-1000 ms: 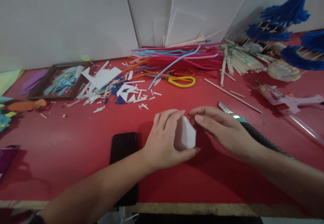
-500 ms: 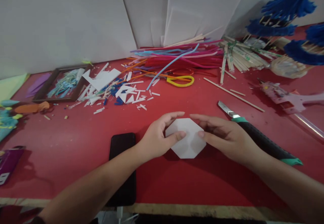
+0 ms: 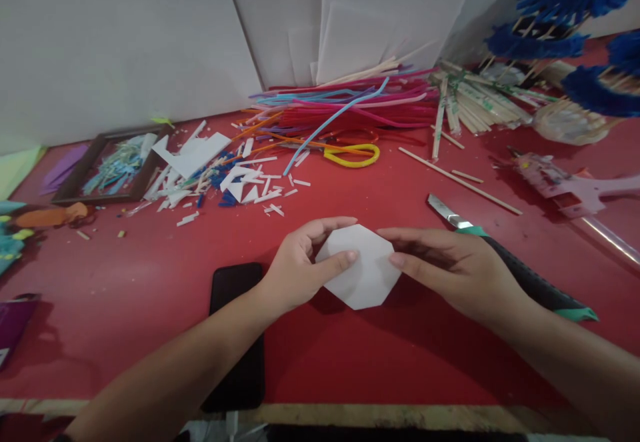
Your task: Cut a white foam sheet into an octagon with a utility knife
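A white octagonal piece of card or foam board (image 3: 364, 275) is held just above the red tabletop, at the middle front. My left hand (image 3: 305, 262) grips its left side, thumb flat on the top face and fingers curled behind the far edge. On the opposite side my right hand (image 3: 450, 262) pinches the right edge, its thumb at the rim and its fingers partly hidden behind. A black phone (image 3: 237, 362) lies under my left forearm. Beside my right hand rests a cutter knife (image 3: 520, 269) with a black and green handle and its blade out.
White offcuts (image 3: 245, 182) lie scattered at the back left near a brown frame (image 3: 117, 195). Pipe cleaners (image 3: 345, 105) and yellow-handled scissors (image 3: 353, 155) are at the back. A pink glue gun (image 3: 575, 185), wooden sticks (image 3: 460, 179) and blue fringed models (image 3: 535, 42) stand to the right.
The white octagon has turned a little between my hands and shifted slightly left. My left hand has moved with it, while my right thumb stays at its right edge.
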A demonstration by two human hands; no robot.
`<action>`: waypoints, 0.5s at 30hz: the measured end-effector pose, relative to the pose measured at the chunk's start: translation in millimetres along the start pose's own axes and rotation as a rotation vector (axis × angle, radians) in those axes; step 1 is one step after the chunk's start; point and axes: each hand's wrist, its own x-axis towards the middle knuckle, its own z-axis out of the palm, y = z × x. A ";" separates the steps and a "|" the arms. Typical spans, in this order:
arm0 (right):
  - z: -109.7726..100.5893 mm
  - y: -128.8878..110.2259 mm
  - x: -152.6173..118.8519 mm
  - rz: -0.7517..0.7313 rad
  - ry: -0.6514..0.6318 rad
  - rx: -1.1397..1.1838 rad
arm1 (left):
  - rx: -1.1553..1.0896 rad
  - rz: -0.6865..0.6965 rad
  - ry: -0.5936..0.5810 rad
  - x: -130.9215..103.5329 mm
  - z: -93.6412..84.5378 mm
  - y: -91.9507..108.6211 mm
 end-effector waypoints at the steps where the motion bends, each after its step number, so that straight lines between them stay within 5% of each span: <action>1: 0.6 1.0 -0.3 0.003 0.015 0.002 | 0.005 0.009 0.009 0.2 -0.2 0.0; 7: 2.7 5.3 -3.3 -0.073 0.107 -0.029 | 0.033 0.043 0.034 -0.7 -2.8 2.5; 15: -2.2 -13.1 0.3 -0.191 0.011 -0.264 | 0.121 0.038 -0.011 -2.5 -3.1 7.1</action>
